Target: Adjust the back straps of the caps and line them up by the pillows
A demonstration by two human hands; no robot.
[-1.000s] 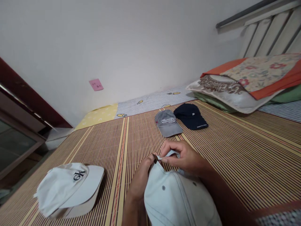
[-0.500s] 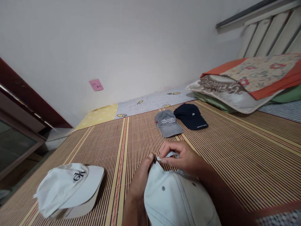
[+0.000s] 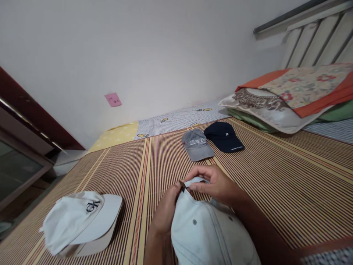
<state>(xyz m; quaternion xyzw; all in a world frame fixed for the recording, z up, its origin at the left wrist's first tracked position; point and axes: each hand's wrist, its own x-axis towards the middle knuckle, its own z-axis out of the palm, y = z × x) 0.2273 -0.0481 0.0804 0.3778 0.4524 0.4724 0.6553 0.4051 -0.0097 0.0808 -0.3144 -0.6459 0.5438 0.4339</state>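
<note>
A pale blue cap [image 3: 204,232] is between my hands at the bottom centre, its back opening facing away from me. My left hand [image 3: 165,206] grips the cap's edge beside the opening, by a dark buckle [image 3: 182,186]. The fingers of my right hand [image 3: 215,182] pinch the cap's back strap [image 3: 196,180], which arches over the opening. Part of the strap is hidden by those fingers. White and beige caps [image 3: 79,221], one bearing dark letters, lie stacked to the left of my hands.
A grey cap [image 3: 196,145] and a navy cap [image 3: 224,137] lie side by side on the striped mat [image 3: 165,162]. Pillows [image 3: 278,110] are piled at the far right, below a radiator [image 3: 317,40]. A pink note [image 3: 113,99] is on the wall.
The cap has shifted slightly to the right. My right fingers have moved a little along the strap, and more of the dark buckle shows by my left thumb.
</note>
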